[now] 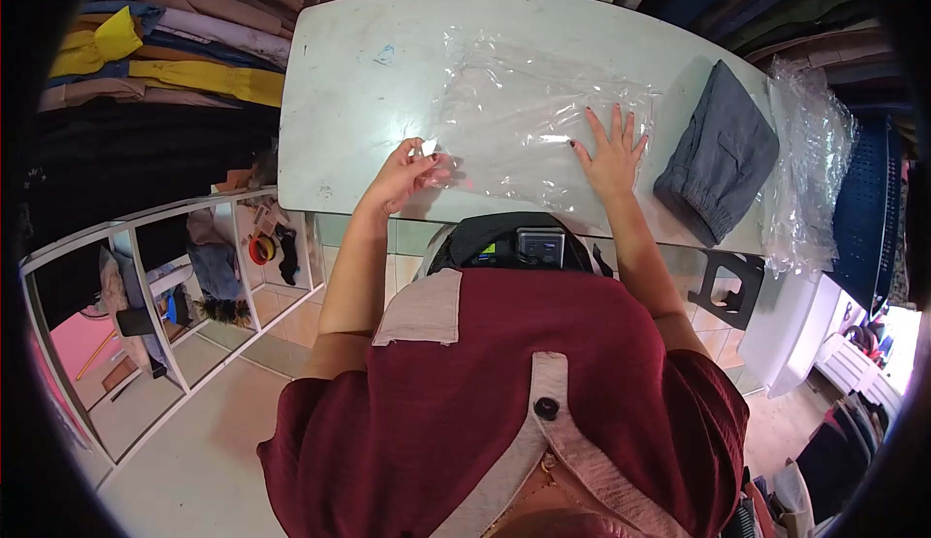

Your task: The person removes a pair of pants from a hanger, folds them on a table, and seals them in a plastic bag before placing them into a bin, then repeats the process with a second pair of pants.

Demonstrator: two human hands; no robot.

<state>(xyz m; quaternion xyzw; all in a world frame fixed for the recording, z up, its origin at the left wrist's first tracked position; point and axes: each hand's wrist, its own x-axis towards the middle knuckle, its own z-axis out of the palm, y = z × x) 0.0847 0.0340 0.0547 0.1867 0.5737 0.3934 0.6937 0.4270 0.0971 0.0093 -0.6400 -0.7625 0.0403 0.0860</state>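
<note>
A clear plastic bag (pixel 514 101) lies spread on the white table (pixel 359 82), its long side running left to right. My left hand (pixel 402 174) pinches the bag's near left corner between thumb and fingers. Flat on its right end rests my right hand (pixel 613 155), fingers spread. Just right of that hand sits a folded dark grey garment (pixel 720 155) with a gathered elastic waist, apart from my fingers. Beyond it, a stack of clear plastic bags (pixel 805 169) hangs over the table's right edge.
Folded clothes fill shelves on the left (pixel 204 24) and at the back right (pixel 776 4). A dark blue perforated basket (pixel 863 218) stands at the far right. Below the table's near edge is a black stool (pixel 732 291). A white-framed mirror (pixel 184 315) leans at lower left.
</note>
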